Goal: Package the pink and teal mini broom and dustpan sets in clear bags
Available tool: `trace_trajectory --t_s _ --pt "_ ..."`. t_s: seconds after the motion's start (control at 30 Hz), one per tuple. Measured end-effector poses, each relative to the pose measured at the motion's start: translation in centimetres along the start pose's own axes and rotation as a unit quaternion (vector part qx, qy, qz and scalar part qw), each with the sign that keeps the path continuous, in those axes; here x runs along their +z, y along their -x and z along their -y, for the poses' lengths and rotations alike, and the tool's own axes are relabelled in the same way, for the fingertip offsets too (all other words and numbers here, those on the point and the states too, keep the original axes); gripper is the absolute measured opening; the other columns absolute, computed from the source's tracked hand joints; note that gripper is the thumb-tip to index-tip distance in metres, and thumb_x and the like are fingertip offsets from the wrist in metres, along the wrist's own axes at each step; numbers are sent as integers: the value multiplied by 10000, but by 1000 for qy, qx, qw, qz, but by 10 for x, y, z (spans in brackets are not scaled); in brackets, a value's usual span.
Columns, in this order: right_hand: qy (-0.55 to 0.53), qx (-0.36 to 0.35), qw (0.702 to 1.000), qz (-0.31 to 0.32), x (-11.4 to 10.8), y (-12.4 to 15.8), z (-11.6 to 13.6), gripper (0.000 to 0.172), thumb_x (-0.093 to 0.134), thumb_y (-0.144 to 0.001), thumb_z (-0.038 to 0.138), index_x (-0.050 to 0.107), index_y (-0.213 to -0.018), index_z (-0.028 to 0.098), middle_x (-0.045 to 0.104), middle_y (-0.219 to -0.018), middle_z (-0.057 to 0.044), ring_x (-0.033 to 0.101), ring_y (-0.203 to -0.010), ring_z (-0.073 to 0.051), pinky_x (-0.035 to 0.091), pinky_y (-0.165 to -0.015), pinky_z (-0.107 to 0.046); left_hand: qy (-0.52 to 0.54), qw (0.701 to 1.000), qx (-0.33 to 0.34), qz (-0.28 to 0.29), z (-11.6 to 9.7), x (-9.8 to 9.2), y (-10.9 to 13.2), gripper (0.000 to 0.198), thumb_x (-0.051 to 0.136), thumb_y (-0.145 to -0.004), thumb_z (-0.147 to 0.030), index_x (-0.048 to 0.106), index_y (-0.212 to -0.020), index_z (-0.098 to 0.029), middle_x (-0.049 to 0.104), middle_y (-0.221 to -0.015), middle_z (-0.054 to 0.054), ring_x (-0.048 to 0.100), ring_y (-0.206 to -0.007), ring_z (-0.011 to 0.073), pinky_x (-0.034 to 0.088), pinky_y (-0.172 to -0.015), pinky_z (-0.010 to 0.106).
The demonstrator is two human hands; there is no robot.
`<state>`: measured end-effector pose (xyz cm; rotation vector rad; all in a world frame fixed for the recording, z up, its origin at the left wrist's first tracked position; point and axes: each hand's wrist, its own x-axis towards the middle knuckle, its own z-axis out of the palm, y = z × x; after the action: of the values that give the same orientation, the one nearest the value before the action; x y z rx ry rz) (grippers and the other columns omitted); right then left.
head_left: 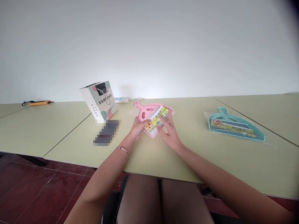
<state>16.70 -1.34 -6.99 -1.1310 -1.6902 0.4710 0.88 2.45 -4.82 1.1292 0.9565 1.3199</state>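
Observation:
A pink dustpan and brush set (pixel 149 109) is tilted above the table in front of me, with its loop handle pointing up and left. My left hand (pixel 137 127) grips its left edge, the thumb lying over the front. My right hand (pixel 171 133) has its fingers spread over the lower right of the set, near the printed label (pixel 156 119). The right fingertips are slightly blurred, and whether they touch the label I cannot tell. A matching teal dustpan set (pixel 235 125), in clear plastic wrap, lies on the table to the right.
A white paper gift bag (pixel 100 102) stands at the left, with a pixelated dark item (pixel 106 133) before it. Behind lies a white power strip (pixel 121 99) by the wall. An orange object with a black cord (pixel 39 103) rests far left. The table's front edge (pixel 163 177) runs above my lap.

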Motion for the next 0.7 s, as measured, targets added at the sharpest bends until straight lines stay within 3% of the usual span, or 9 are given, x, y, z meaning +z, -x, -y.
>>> trace_trajectory --t_s 0.07,0.13,0.23,0.3,0.4,0.5,0.6,0.7 --pt "-65 19 990 -122 -5 -1 6 568 474 -844 443 331 -1375 302 65 -1560 -35 67 -1429 -214 156 -1133 -460 9 1000 10 12 -5 -1 1 541 800 -568 -269 566 -1044 -166 657 -1077 101 645 -940 235 507 -858 403" --pt "-169 91 966 -173 -8 -2 11 645 540 -800 461 266 -1370 331 164 -1537 -44 185 -1409 -201 260 -1107 -438 18 999 21 36 -9 0 3 533 793 -581 -280 561 -1050 -176 654 -1079 94 643 -947 236 503 -868 410" --pt "-375 204 903 -51 -8 -5 14 573 607 -748 477 391 -1252 312 444 -1398 -56 435 -1285 -219 439 -993 -415 11 997 25 69 -10 2 6 530 790 -588 -291 553 -1050 -184 652 -1057 84 636 -946 236 504 -860 408" --pt "-454 247 856 4 -6 -6 13 460 654 -721 435 497 -1127 287 598 -1235 -35 554 -1166 -222 513 -908 -392 -11 997 16 73 -6 6 8 582 804 -568 -287 529 -1071 -184 639 -1066 84 625 -957 238 506 -846 401" --pt "-480 290 828 -24 -5 -7 9 372 720 -668 330 570 -1000 259 686 -1062 -9 632 -1045 -210 559 -835 -343 -52 995 5 81 2 10 9 653 805 -571 -305 484 -1128 -192 599 -1133 92 598 -1008 238 500 -843 386" --pt "-478 306 821 -57 -8 -10 3 342 730 -649 275 590 -959 237 706 -993 -11 654 -997 -207 580 -789 -318 -111 989 -1 93 7 8 6 543 690 -710 -424 471 -1149 -192 578 -1162 106 575 -1047 230 480 -868 378" --pt "-463 322 813 -148 -15 -17 -6 296 694 -657 206 583 -930 234 699 -1015 -11 640 -1029 -201 589 -762 -290 -228 973 23 35 9 -2 -2 446 465 -844 -517 491 -1136 -182 567 -1165 136 548 -1077 242 429 -927 413" --pt "-422 314 819 -229 -28 -27 -21 322 639 -684 190 555 -989 252 665 -1110 -11 604 -1098 -194 594 -754 -279 -382 919 85 -38 12 -16 -14 368 508 -825 -485 560 -1087 -231 445 -1360 122 352 -1296 277 233 -1078 459"
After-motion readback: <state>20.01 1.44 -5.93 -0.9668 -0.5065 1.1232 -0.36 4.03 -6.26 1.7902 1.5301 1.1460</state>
